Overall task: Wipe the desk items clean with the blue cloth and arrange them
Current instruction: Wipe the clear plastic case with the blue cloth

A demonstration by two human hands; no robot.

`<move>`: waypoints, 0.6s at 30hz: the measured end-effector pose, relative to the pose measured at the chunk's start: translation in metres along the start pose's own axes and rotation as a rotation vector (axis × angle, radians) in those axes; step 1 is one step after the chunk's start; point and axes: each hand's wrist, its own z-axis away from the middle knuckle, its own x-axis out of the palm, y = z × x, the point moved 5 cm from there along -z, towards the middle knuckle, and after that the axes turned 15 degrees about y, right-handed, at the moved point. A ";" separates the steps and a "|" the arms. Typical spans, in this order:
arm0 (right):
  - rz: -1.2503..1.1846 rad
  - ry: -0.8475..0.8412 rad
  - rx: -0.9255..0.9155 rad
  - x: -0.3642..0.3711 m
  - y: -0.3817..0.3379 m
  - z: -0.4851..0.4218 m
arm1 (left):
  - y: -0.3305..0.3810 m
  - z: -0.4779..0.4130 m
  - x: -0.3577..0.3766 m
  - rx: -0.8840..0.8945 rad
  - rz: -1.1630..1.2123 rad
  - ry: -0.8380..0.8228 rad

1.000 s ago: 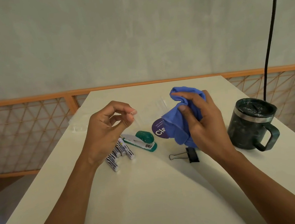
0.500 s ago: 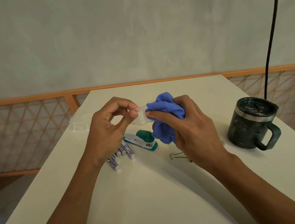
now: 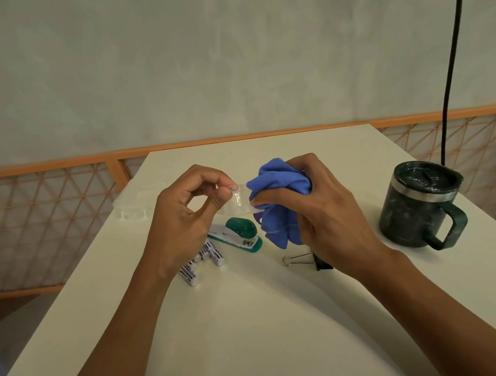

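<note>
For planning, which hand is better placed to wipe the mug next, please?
Likely right: the right hand grips the blue cloth, nearest the mug; the left hand pinches a clear piece.

On the surface (image 3: 257,327), batteries (image 3: 201,260) lie left of the stapler (image 3: 237,234), a binder clip (image 3: 299,259) nearer and right, a mug (image 3: 414,208) far right, a plastic case (image 3: 132,213) behind at the left edge. Above the stapler, a plastic piece (image 3: 239,200) sits between the left hand (image 3: 182,224) and the cloth (image 3: 279,196) in the right hand (image 3: 328,212).
</note>
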 end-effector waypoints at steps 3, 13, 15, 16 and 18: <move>-0.075 0.013 0.013 0.005 -0.001 0.003 | 0.001 0.000 -0.002 0.004 0.009 0.018; -0.061 0.027 -0.062 0.005 -0.010 0.000 | 0.003 0.004 0.002 0.020 -0.016 0.014; -0.078 0.040 -0.077 0.004 -0.012 -0.001 | 0.004 0.004 0.002 0.025 -0.020 0.015; -0.085 0.050 -0.083 0.002 -0.013 -0.002 | 0.004 0.004 0.001 0.025 -0.016 0.017; -0.079 0.068 -0.096 0.000 -0.014 -0.003 | 0.006 0.004 0.001 0.028 -0.009 0.022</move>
